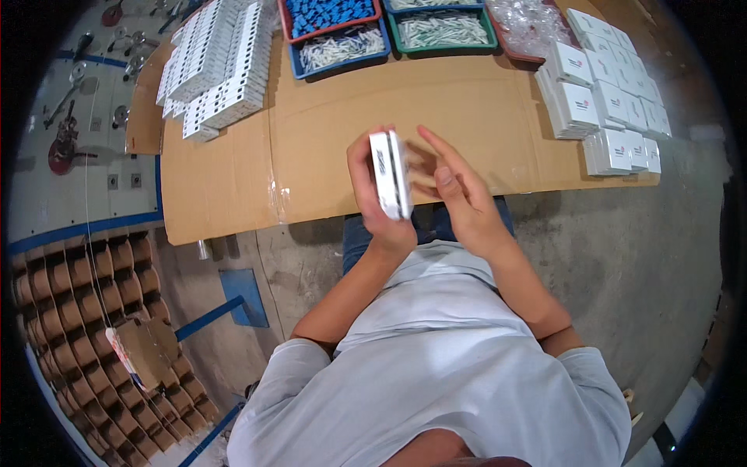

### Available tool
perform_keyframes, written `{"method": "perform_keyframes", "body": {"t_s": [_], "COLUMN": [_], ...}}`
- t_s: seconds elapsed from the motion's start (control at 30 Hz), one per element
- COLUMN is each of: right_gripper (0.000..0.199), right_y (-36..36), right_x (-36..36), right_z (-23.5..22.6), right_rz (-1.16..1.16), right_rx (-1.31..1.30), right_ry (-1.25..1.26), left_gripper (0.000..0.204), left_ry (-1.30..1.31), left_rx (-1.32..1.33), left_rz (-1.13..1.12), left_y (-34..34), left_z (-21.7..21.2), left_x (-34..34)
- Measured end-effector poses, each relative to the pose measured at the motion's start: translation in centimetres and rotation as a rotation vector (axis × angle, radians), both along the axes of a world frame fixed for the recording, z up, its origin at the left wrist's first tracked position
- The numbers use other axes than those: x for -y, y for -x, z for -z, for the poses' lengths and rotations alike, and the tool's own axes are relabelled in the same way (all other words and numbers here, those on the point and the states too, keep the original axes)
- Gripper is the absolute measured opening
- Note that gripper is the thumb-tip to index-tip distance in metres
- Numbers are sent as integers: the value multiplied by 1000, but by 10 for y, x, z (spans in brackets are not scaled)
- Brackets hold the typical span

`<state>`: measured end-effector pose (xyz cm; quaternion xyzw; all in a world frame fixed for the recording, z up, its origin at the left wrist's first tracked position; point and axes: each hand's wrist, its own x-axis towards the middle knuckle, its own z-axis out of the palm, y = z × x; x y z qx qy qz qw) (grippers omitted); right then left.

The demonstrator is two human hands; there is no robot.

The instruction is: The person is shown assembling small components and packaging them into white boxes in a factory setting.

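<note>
One small white box (390, 174) stands edge-up in the left hand (379, 204), seemingly so the open, empty right hand (459, 194) can reach it.

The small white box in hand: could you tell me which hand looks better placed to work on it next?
Probably the right hand: it is open and free beside the small white box, which the left hand already grips.

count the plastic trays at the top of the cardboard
5, all cut by the frame's top edge: red tray, blue tray below it, blue tray, green tray, red tray. More may lie beyond.
</note>
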<state>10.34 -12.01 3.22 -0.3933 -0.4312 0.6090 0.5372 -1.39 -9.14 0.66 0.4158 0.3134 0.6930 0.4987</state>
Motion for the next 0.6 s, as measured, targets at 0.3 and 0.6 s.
{"method": "perform_keyframes", "body": {"t_s": [0.3, 0.6], "right_gripper": [64, 59], "right_y": [-10, -17], "right_x": [-8, -12], "right_z": [5, 18], "right_rz": [7, -11], "right_rx": [525, 664], "right_ry": [-388, -353], "left_gripper": [75, 76], "left_ry": [704, 754], "left_rx": [281, 261], "left_rz": [239, 583], "left_y": [12, 16], "left_z": [-38, -29], "left_x": [-16, -13]}}
